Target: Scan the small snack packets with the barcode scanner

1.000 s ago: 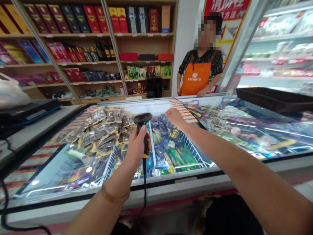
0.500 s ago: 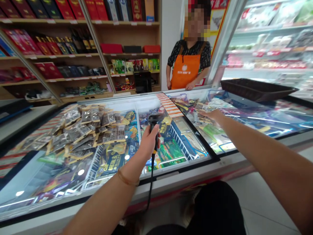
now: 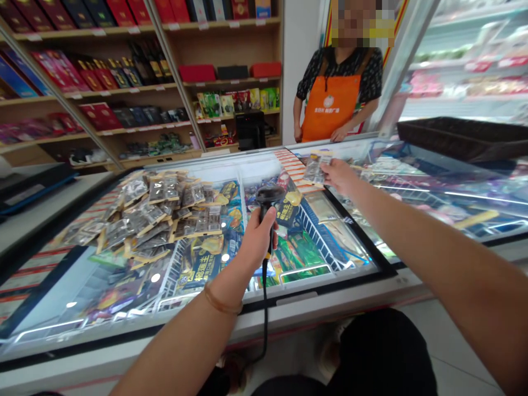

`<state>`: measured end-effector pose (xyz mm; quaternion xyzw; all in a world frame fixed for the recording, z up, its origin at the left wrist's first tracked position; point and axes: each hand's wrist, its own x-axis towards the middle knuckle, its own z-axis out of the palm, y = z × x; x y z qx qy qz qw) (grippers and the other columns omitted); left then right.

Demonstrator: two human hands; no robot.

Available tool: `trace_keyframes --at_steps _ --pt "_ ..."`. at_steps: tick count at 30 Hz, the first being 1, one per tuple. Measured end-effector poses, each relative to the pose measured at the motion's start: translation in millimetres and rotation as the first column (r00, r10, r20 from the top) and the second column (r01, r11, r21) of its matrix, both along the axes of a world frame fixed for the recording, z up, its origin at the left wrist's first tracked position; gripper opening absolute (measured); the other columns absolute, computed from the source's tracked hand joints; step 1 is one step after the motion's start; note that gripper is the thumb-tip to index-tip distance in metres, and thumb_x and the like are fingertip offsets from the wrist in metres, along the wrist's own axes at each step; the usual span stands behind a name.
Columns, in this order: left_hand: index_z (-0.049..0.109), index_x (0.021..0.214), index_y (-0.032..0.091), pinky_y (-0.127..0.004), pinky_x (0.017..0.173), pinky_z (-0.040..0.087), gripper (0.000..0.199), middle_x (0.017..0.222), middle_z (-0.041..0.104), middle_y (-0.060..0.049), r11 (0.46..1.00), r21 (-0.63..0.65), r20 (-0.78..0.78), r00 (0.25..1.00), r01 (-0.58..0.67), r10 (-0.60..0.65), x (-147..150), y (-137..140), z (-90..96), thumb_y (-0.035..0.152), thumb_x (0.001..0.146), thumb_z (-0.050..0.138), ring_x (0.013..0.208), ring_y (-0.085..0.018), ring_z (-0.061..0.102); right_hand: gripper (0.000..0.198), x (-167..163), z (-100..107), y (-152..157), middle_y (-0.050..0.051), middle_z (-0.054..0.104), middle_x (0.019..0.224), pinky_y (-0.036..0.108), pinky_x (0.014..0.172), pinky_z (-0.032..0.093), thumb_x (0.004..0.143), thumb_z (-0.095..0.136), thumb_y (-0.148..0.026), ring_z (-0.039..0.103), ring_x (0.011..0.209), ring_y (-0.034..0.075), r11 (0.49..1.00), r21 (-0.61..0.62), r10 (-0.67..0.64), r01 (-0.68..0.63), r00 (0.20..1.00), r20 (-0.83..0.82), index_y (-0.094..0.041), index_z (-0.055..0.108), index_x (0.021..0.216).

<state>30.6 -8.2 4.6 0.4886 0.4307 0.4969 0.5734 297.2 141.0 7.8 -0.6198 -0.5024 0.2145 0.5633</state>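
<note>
My left hand (image 3: 259,236) is wrapped round the handle of a black barcode scanner (image 3: 270,193), whose cable hangs down over the freezer's front edge. The scanner's head is above the glass lid, pointing away from me. To its right, my right hand (image 3: 341,177) pinches the edge of a clear snack packet (image 3: 314,168) with a tan border and dark contents. That packet is up off the glass, near the orange-striped strip. A heap of similar packets (image 3: 154,203) lies on the lid to the left of the scanner.
The chest freezer (image 3: 297,297) has a glass top over wire baskets of bagged goods. A dark brown tray (image 3: 466,135) rests at the right. Behind the freezer stands a person in an orange apron (image 3: 330,107). Shelves (image 3: 231,82) of boxes and bottles line the back.
My right hand has come left and up, lifting a snack packet from the right side. My left hand keeps hold of the scanner. The view has shifted slightly.
</note>
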Motion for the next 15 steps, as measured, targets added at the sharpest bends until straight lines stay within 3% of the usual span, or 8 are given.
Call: trace_keyframes --at_steps 3,6,11,15 --pt "0.046 0.086 0.022 -0.022 0.037 0.034 0.05 0.066 0.053 0.006 1.0 -0.006 0.002 1.0 0.019 -0.019 -0.5 1.8 -2.6 0.065 0.075 0.068 0.038 -0.006 0.046 0.007 -56.7 -14.4 10.3 0.001 0.065 0.07 0.027 0.062 0.052 0.091 0.06 -0.024 0.061 0.059 0.011 0.985 -0.019 0.169 -0.174 0.976 -0.14 -0.018 0.058 0.093" --pt "0.046 0.086 0.022 -0.022 0.037 0.033 0.047 0.066 0.052 0.006 0.999 0.007 -0.014 0.999 0.039 -0.038 -1.1 2.7 -4.2 0.064 0.078 0.066 0.038 -0.006 0.046 0.02 -90.3 -29.3 13.8 0.0 0.066 0.072 0.024 0.058 0.051 0.086 0.067 -0.036 0.061 0.06 0.012 0.94 0.053 0.335 -0.337 0.884 -0.327 -0.019 0.06 0.094" --pt "0.048 0.09 0.022 -0.022 0.038 0.033 0.044 0.067 0.053 0.006 0.998 0.012 -0.063 0.997 0.054 -0.053 -0.9 1.3 -5.0 0.061 0.079 0.067 0.038 -0.006 0.046 0.037 -95.1 -46.0 16.4 0.0 0.066 0.07 0.023 0.053 0.047 0.075 0.075 -0.049 0.06 0.059 0.013 0.898 0.13 0.439 -0.421 0.83 -0.343 -0.019 0.063 0.095" --pt "0.047 0.091 0.022 -0.022 0.04 0.035 0.042 0.068 0.054 0.006 0.994 0.041 -0.1 0.99 0.099 -0.095 -0.7 -0.9 -6.5 0.059 0.082 0.065 0.039 -0.006 0.045 0.039 -89.8 -50.9 21.1 -0.001 0.064 0.069 0.024 0.055 0.048 0.075 0.074 -0.052 0.06 0.06 0.013 0.904 0.128 0.427 -0.409 0.836 -0.343 -0.02 0.064 0.095"
